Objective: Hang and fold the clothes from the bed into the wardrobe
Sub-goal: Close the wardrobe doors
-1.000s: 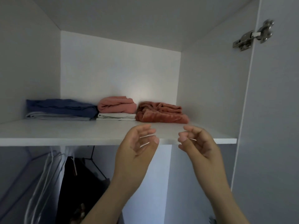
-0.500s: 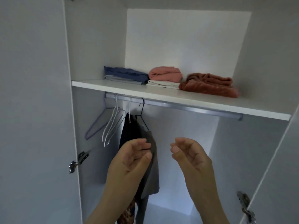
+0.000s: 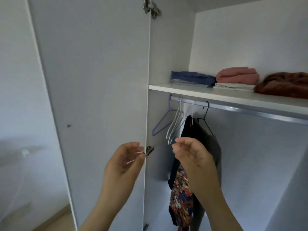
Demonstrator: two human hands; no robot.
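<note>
Head view looks into the open wardrobe (image 3: 168, 52), and both hands are raised empty in front of it. The left hand (image 3: 124, 161) is at 7 o'clock, against the edge of the door (image 3: 93, 89) near a hinge (image 3: 149, 150). The right hand (image 3: 191, 157) is just below centre. Each has its fingers loosely curled, gripping nothing and touching nothing I can make out. I judge this to be a pause between garments, with one item stowed and the next not yet picked up. The next move probably calls either for lifting a free hanger off the rail (image 3: 250, 111) or for turning away to fetch more clothing from the bed, which I cannot identify here. Only a pale blur shows past the door at 9 o'clock. The clothes in sight lie in two places. On the shelf (image 3: 191, 90) at 2 o'clock a blue folded piece (image 3: 191, 77) lies on a grey one, a pink roll (image 3: 236, 75) sits on a white fold (image 3: 233, 85), and a rust-brown heap (image 3: 283, 86) beside them looks bunched rather than squared. Under the shelf a dark garment (image 3: 191, 129) and a grey garment (image 3: 216, 150) hang on the rail, the latter on a black hanger (image 3: 205, 119), with a patterned cloth (image 3: 181, 197) drooping toward 6 o'clock, limp and creased. A purple hanger (image 3: 162, 124) and the white hangers (image 3: 175, 129) hang bare just left of them.
</note>
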